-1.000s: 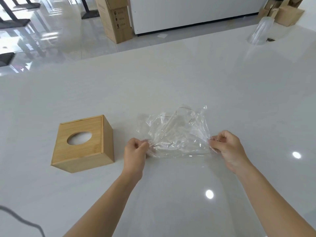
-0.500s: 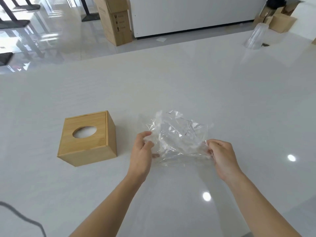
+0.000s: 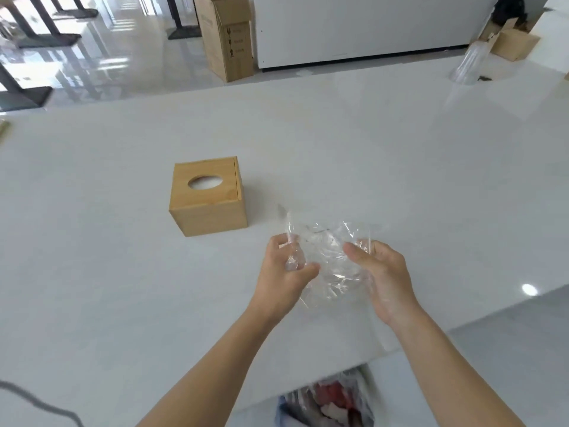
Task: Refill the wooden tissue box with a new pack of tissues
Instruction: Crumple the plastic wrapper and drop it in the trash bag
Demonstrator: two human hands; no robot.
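Now wooden box (image 3: pixel 209 211) w/ white tissues (image 3: pixel 205 182) inside; wrapper (image 3: pixel 329 260) empty.

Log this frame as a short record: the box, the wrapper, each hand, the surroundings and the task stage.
wooden tissue box: upright on the white table, lid on, white showing in its oval opening
plastic wrapper: clear, crumpled, looks empty, held between both hands to the right of the box
left hand: grips the wrapper's left side
right hand: holds the wrapper's right side
surroundings: waste bag below the table's near edge; cardboard box on the floor beyond
stage: box apparently refilled, wrapper not yet discarded
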